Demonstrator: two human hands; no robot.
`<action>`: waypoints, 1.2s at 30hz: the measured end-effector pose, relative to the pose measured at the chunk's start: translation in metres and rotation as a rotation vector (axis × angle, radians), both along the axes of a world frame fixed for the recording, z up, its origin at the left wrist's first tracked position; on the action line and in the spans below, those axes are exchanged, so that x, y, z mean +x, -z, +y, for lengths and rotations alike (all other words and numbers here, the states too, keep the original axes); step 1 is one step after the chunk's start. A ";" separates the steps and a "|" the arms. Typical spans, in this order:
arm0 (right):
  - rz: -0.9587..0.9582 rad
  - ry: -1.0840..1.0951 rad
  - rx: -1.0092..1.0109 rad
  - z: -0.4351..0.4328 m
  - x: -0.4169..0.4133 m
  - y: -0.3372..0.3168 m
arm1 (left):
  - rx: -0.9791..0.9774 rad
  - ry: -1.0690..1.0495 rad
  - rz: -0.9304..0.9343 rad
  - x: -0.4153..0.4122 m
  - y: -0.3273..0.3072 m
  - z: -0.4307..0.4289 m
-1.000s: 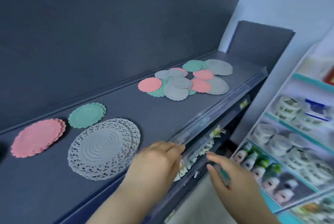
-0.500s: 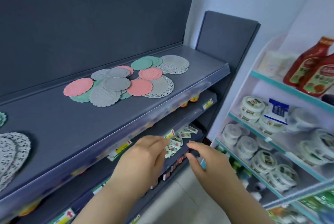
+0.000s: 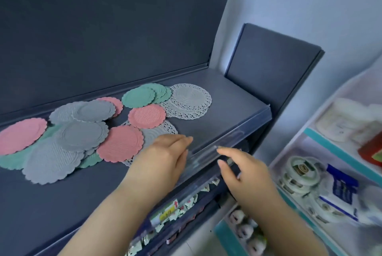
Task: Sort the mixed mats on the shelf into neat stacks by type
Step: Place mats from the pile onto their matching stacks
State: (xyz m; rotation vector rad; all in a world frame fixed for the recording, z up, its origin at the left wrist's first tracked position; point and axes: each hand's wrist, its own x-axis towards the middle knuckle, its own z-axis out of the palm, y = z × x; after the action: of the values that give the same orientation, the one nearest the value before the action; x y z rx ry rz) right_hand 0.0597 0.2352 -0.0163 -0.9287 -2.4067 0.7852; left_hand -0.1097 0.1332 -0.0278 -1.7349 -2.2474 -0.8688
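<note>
Mixed mats (image 3: 82,138) are heaped, overlapping, on the shelf (image 3: 227,123); left hand (image 3: 165,152) is held loose and empty beside the lacy mat (image 3: 168,128), right hand (image 3: 244,171) likewise off the edge; overlapping neighbours could be dragged along if it is tugged.

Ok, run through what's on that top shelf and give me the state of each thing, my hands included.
left hand, open, holding nothing, over the front edge of the shelf
right hand, open, empty, just in front of the shelf
mixed mats, unsorted, overlapping in a loose pile
lace mats, roughly stacked, edges not aligned
green mats, overlapping, offset
</note>
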 end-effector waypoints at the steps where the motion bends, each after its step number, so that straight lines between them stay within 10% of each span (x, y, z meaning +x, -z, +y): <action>1: 0.013 -0.008 -0.001 0.012 -0.004 0.000 | -0.002 -0.008 0.006 -0.003 0.000 0.010; 20: -0.222 -0.640 0.205 0.180 -0.144 0.011 | -0.192 -0.598 -0.043 -0.008 0.007 0.070; 36: -0.220 -0.499 0.281 0.193 -0.135 -0.003 | -0.192 -0.703 -0.019 -0.006 0.004 0.063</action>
State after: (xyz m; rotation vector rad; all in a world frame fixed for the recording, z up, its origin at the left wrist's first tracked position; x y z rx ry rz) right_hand -0.0752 0.4278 -0.0129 -0.3170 -2.8962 0.4992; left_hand -0.1152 0.1958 -0.0322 -0.8486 -2.7273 -0.5180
